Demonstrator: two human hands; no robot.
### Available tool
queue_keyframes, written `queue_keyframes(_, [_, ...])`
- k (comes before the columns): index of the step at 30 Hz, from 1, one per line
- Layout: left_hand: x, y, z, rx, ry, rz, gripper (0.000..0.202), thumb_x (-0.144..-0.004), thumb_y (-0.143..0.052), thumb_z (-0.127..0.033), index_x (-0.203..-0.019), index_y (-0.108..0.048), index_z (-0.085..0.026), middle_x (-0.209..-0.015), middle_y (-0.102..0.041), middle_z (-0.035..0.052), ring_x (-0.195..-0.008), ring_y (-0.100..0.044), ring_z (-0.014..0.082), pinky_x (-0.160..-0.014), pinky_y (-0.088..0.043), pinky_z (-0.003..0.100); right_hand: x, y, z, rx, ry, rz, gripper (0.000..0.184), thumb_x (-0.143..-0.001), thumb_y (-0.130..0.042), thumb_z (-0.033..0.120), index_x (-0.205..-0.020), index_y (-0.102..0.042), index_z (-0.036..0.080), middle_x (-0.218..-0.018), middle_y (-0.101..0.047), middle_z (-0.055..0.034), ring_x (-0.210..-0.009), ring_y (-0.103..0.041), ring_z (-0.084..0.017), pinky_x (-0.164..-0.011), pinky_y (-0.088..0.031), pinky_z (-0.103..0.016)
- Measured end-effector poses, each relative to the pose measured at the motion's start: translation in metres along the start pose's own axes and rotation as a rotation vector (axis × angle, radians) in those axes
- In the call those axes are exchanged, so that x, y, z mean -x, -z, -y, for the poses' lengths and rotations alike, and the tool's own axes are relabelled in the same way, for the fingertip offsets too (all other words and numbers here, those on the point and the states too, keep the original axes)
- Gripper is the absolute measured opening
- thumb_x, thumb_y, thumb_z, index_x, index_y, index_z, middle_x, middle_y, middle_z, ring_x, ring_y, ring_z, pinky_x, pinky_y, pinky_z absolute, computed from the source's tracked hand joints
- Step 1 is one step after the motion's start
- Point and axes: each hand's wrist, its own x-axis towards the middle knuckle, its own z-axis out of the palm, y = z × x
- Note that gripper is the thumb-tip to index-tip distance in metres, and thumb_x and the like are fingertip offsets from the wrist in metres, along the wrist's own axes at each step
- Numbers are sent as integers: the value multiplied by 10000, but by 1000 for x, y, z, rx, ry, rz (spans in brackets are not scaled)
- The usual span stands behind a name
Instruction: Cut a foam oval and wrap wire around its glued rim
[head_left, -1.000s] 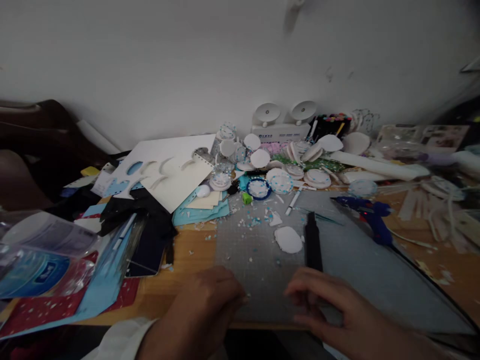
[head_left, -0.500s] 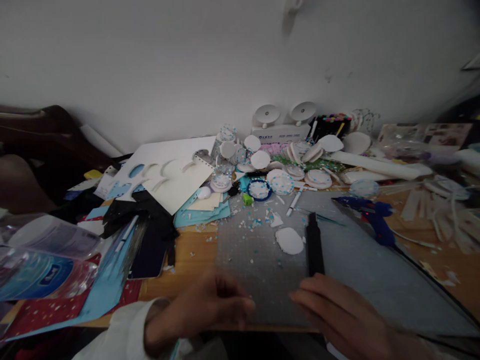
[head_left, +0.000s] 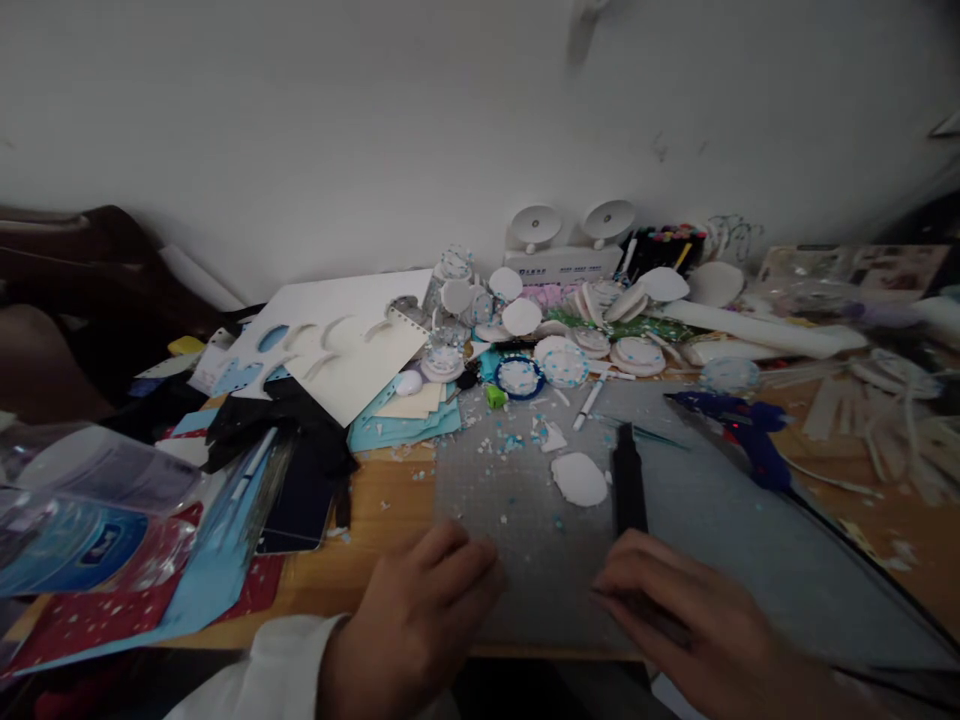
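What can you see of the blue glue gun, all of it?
The glue gun is blue and looks plastic, with a dark, pointed nozzle facing left, a handle angled toward the near side, and a small red light glowing. It lies on its side at the right edge of the grey mat. A black cord runs from the handle toward the lower right. Neither the left hand nor the right hand touches it.
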Motion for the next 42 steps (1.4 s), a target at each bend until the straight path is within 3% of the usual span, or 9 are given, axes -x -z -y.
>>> queue_keyframes(5, [2, -7, 4, 634, 408, 118, 118, -828, -647, -177, -720, -601, -166, -730, -602, 4, -704, -552, 116, -626, -436, 214, 19, -1, -9, 379, 386, -90, 357, -957, -340, 123, -1183, -611, 174, -861, -732, -53, -769, -674, -164, -718, -549, -248])
queue_keyframes(8, [3, -5, 8, 794, 488, 223, 123, -774, -718, -212, -746, -613, -154, -752, -600, -2, -676, -548, 103, -589, -423, 197, 18, 0, -12, 382, 441, -84, 386, -956, -313, 114, -1195, -611, 170, -851, -738, -52, -758, -675, -159, -724, -553, -243])
queue_keyframes(12, [-5, 4, 7, 492, 311, 173, 162, -855, -540, -83, -721, -589, -158, -757, -628, 10, -751, -559, 119, -715, -414, 243, 3, 4, -9, 145, 176, -55, 210, -945, -473, 189, -1095, -618, 211, -968, -691, -60, -904, -665, -155, -781, -550, -218])
queue_keyframes(16, [-10, 10, 2, 273, 139, 199, 259, -877, -424, -43, -705, -570, -168, -732, -625, 17, -717, -525, 127, -637, -379, 242, -7, 9, -3, -50, 19, 117, 130, -882, -591, 168, -1000, -602, 222, -978, -640, -42, -895, -645, -137, -776, -539, -202])
queue_keyframes(22, [-8, 7, 0, 339, 207, 131, 220, -865, -490, -78, -668, -531, -168, -686, -607, 3, -687, -537, 118, -660, -399, 248, -7, 8, 2, -187, -32, 88, 105, -898, -541, 142, -829, -581, 210, -825, -595, -11, -755, -604, -119, -654, -496, -198])
queue_keyframes(28, [-6, 8, 1, 351, 114, 173, 227, -874, -447, -51, -719, -556, -176, -736, -618, 9, -733, -530, 127, -677, -394, 260, -12, 6, 5, -281, -362, 247, 112, -843, -562, 145, -753, -572, 211, -733, -582, 23, -655, -572, -117, -574, -463, -201])
queue_keyframes(32, [-6, 11, -3, 228, -81, 310, 182, -901, -509, -150, -722, -536, -170, -747, -607, 5, -712, -478, 145, -628, -380, 289, -4, 3, -22, -72, -375, 126, 217, -952, -421, 333, -861, -575, 210, -835, -603, -22, -789, -614, -170, -707, -513, -285])
queue_keyframes(35, [-8, 11, -8, 151, -242, 374, 235, -904, -566, -239, -685, -522, -165, -713, -589, -20, -621, -415, 124, -606, -378, 295, 6, -4, -51, 332, -410, -85, 295, -882, -528, 431, -1025, -559, 175, -989, -593, -101, -926, -611, -270, -827, -505, -430])
queue_keyframes(42, [-6, 8, -6, 130, -241, 333, 248, -851, -649, -270, -674, -515, -159, -711, -571, -25, -641, -405, 129, -557, -336, 304, 12, 7, -106, 623, -340, -95, 321, -823, -410, 122, -1120, -531, 120, -1030, -620, -154, -914, -642, -272, -794, -535, -410])
